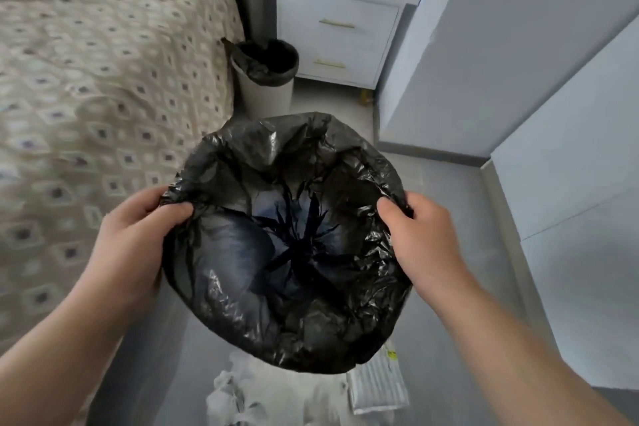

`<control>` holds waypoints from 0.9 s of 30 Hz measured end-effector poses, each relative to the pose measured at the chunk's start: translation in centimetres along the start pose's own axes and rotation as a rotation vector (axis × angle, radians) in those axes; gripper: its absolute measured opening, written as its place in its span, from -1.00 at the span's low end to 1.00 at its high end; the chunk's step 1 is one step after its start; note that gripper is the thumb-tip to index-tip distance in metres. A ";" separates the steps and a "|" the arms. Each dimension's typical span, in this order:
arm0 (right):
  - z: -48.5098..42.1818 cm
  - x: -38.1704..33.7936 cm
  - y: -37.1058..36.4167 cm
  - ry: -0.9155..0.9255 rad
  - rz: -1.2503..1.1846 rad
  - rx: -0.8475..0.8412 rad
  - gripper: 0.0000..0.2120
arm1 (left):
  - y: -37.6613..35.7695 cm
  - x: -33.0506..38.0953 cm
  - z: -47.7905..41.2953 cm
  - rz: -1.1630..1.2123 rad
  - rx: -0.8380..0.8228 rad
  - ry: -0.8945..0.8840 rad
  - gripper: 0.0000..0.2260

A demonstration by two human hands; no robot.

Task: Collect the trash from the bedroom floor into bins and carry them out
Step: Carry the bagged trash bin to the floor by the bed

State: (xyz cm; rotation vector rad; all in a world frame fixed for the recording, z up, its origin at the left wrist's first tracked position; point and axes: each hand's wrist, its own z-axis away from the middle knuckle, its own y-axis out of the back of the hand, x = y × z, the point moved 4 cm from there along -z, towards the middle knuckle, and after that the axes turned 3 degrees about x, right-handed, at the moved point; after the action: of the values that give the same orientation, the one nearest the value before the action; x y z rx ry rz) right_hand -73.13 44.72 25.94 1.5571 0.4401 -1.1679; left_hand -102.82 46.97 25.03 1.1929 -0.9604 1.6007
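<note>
I hold a bin lined with a black plastic bag [287,252] in front of me, its mouth wide and facing me, with nothing visible inside. My left hand [135,235] grips the bag's left rim and my right hand [422,239] grips the right rim. Below the bag, crumpled white tissues [238,394] and a flat white packet [377,387] lie on the grey floor. A second bin [264,78], pale with a black liner, stands on the floor between the bed and the nightstand.
A bed with a beige patterned cover [103,79] fills the left side. A white two-drawer nightstand [339,31] with bottles and a tissue box stands at the back. A white wardrobe [518,62] runs along the right. A narrow grey floor strip [449,201] lies between them.
</note>
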 end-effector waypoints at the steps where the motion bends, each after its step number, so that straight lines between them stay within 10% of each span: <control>1: -0.1 1.8 -1.0 0.002 -0.018 0.000 -0.71 | 0.1 -1.8 -0.5 -0.011 -0.006 -0.018 -0.76; 17: 5.1 10.8 -7.7 0.025 -0.158 0.011 -0.73 | 4.9 -11.3 0.8 -0.061 -0.034 -0.131 -0.81; 27: 10.8 13.1 -25.2 -0.045 -0.183 -0.350 -0.76 | 22.3 -22.8 2.4 -0.144 0.264 0.053 -0.85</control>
State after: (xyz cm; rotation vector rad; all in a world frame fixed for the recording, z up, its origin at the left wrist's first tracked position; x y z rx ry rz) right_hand -91.63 39.92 2.33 1.2046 0.7283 -1.1889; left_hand -120.25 33.42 1.87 1.3585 -0.6266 1.6697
